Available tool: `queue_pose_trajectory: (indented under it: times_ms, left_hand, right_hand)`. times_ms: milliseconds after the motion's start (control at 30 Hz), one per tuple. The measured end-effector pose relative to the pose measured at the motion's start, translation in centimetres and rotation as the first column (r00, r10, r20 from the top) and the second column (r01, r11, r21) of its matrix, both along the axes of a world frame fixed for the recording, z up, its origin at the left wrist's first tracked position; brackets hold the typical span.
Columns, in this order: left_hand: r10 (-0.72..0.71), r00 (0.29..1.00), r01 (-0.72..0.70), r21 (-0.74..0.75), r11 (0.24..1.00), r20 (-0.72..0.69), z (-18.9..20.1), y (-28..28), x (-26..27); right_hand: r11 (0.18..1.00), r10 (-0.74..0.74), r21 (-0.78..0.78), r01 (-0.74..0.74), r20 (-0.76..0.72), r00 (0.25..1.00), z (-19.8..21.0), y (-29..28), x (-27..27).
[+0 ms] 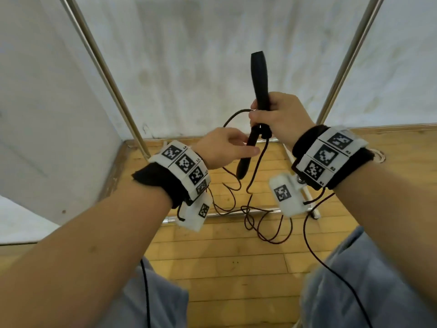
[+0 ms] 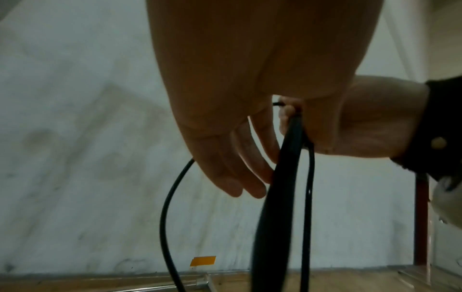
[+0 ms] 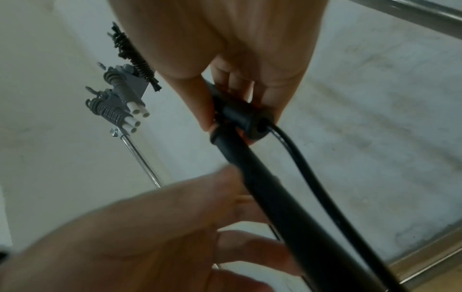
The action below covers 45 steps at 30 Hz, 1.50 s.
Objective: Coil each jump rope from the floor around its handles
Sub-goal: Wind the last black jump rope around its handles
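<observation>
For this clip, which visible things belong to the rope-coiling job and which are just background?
Part of the job:
- two black handles, gripped together by the right hand
- rope, trailing in loops onto the floor
- left hand, fingers by the lower handle

Just lying about:
- metal frame poles
- white sheet backdrop
- orange tape

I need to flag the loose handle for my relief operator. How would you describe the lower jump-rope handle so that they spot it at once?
Find the right hand, raised before the white curtain. Two black handles meet in its grip: the upper handle points up, the lower handle hangs down over the wooden floor. It is the one beside the left hand.
</observation>
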<state>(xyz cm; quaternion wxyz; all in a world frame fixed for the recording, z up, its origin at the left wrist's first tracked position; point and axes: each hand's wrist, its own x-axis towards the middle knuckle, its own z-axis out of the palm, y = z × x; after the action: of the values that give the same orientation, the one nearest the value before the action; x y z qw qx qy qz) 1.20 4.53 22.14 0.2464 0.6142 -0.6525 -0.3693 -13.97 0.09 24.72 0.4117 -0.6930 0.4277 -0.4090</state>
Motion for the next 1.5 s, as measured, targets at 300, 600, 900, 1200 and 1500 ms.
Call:
queue_pose_trajectory:
  times_ms: [300, 600, 900, 1200, 1500]
  left_hand:
    - [0.124, 0.988, -0.125, -0.01, 0.992, -0.09, -1.0, -2.2, 0.4]
    - [0.425, 0.822, -0.334, 0.283, 0.899, -0.379, 0.3, -2.2, 4.0]
    - [-0.014, 0.973, -0.003, 0.072, 0.997, 0.23, -0.6, 0.0, 2.5]
    - [0.054, 0.997, -0.053, -0.01, 0.999, 0.058, -0.1, 0.4, 3.1]
    - [0.003, 0.999, -0.002, -0.022, 1.0, 0.041, 1.2, 0.1, 3.4]
  right_hand:
    - [0.998, -0.063, -0.016, 0.064, 0.066, 0.996, -1.1, -2.2, -0.2]
    - [0.946, 0.273, 0.052, -0.32, -0.661, 0.699, -3.1, -0.3, -0.9]
    - [0.939, 0.197, -0.055, -0.34, -0.724, 0.661, -4.3, 1.6, 1.0]
    - [0.895, 0.035, -0.346, -0.281, -0.573, 0.818, -4.1, 2.6, 1.9]
    - [0.956, -0.02, -0.27, -0.118, -0.458, 0.889, -3.8, 0.7, 0.5]
